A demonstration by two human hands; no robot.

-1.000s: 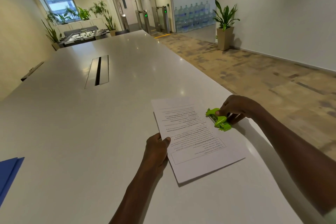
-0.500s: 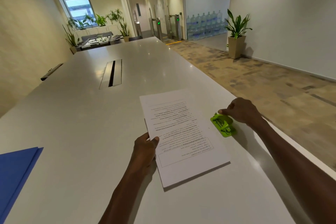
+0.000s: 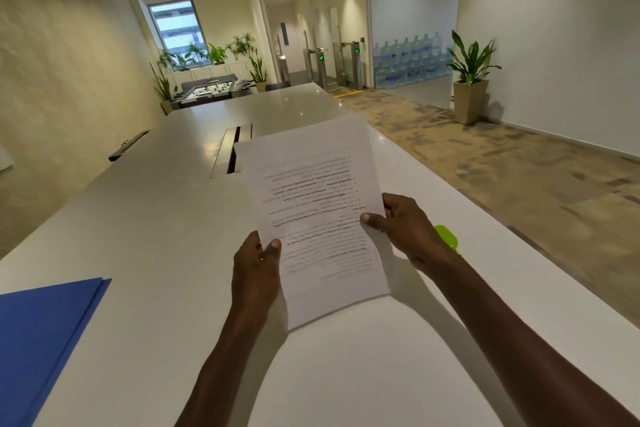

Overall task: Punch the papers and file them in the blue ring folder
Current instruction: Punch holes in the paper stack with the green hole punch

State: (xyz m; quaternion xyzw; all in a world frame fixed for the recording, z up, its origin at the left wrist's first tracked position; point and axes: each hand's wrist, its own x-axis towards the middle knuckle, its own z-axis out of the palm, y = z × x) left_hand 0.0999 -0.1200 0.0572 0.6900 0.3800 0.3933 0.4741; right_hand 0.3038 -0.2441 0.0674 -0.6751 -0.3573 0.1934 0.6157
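Observation:
A stack of white printed papers [image 3: 311, 184] is lifted off the table, its text upside down to me. My left hand [image 3: 257, 265] grips its left edge, thumb on top. On the right edge my right hand [image 3: 405, 229] pinches the stack the same way. The green hole punch [image 3: 446, 236] lies on the table just behind my right wrist, mostly hidden by it. The blue ring folder [image 3: 45, 333] lies closed at the table's near left, partly cut off by the frame.
The long white table [image 3: 166, 218] has a cable slot [image 3: 232, 149] in its middle, partly behind the papers. Its right edge runs close past the punch, with carpeted floor beyond. A potted plant [image 3: 469, 80] stands by the far right wall.
My right hand left the punch on the table and took the papers' right edge. Both hands have raised the stack off the table. The view has tilted up and the folder shows more.

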